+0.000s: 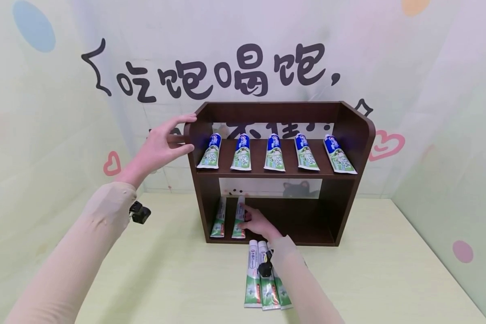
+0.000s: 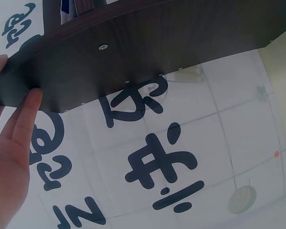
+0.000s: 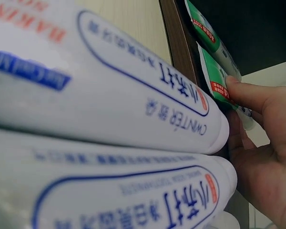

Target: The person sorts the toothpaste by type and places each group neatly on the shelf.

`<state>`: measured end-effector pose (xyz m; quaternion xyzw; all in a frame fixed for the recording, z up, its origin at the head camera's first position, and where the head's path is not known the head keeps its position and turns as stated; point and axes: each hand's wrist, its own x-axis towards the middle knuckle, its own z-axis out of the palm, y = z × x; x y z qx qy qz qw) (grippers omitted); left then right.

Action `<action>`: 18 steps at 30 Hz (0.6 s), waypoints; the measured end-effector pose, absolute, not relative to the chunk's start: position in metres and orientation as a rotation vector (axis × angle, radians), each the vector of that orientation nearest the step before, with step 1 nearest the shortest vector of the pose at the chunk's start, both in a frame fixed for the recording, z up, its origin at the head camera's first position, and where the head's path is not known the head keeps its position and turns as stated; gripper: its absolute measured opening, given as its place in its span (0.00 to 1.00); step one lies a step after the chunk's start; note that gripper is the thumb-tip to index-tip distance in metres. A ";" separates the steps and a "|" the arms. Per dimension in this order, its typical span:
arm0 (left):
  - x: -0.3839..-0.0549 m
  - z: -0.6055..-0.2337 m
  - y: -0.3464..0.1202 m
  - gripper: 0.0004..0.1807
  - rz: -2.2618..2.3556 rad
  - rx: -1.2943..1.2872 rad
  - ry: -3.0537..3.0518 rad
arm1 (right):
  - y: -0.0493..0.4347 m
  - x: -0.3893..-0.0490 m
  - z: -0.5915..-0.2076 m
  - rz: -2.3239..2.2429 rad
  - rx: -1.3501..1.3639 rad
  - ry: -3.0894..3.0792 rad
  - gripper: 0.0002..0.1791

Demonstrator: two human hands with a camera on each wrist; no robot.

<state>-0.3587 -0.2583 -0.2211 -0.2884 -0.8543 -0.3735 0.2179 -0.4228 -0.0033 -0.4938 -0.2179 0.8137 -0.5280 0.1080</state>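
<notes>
A dark brown two-tier shelf [image 1: 283, 111] stands on the table. My left hand [image 1: 159, 143] holds its left side panel [image 2: 148, 52], thumb and fingers spread around the upper edge. On the lower tier, my right hand [image 1: 260, 223] pinches a green-and-white toothpaste tube [image 1: 239, 220], which lies cap to the back. Left of it, apart, lies a matching tube [image 1: 219, 219]. Several more such tubes [image 1: 253, 281] lie side by side on the table before the shelf, partly hidden by my right forearm. In the right wrist view, my right hand [image 3: 269, 143] has its thumb on the tube's printed face.
Along the upper tier lie several blue-and-green toothpaste tubes [image 1: 274, 155] in a spaced row, caps to the back. The lower tier's bare board [image 1: 295, 220] extends right of my hand. Behind the pale table [image 1: 166, 270] hangs a white backdrop [image 1: 210, 27] with black lettering.
</notes>
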 end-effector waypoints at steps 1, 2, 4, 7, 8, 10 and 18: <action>-0.358 -0.221 -0.258 0.35 -1.033 -0.797 -2.368 | -0.003 -0.423 -0.494 -1.554 -0.644 2.393 0.43; -0.358 -0.221 -0.258 0.35 -1.035 -0.797 -2.369 | -0.003 -0.423 -0.494 -1.554 -0.645 2.391 0.43; -0.358 -0.221 -0.258 0.35 -1.036 -0.797 -2.370 | -0.003 -0.423 -0.494 -1.553 -0.647 2.391 0.43; -0.358 -0.221 -0.258 0.35 -1.038 -0.800 -2.368 | -0.003 -0.422 -0.494 -1.554 -0.646 2.388 0.43; -0.358 -0.221 -0.258 0.35 -1.039 -0.802 -2.366 | -0.002 -0.422 -0.494 -1.552 -0.646 2.392 0.43; -0.358 -0.221 -0.258 0.35 -1.037 -0.800 -2.366 | -0.003 -0.421 -0.493 -1.556 -0.644 2.395 0.43; -0.357 -0.220 -0.257 0.35 -1.023 -0.784 -2.371 | -0.003 -0.422 -0.492 -1.547 -0.622 2.415 0.43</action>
